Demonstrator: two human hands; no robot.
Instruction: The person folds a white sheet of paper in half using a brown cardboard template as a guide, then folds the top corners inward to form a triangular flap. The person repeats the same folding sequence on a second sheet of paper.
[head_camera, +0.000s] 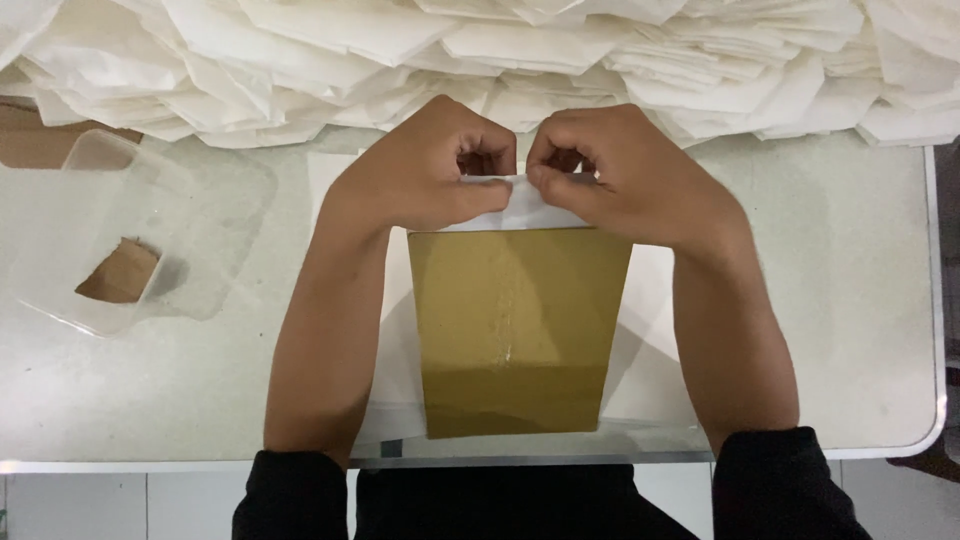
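Head view: both hands (525, 175) pinch the gold bag's (515, 330) white flap (530, 208), hiding its edge.

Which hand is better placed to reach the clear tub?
Left. The left hand pinches the white sheet nearer the tub; the right hand would have to cross over.
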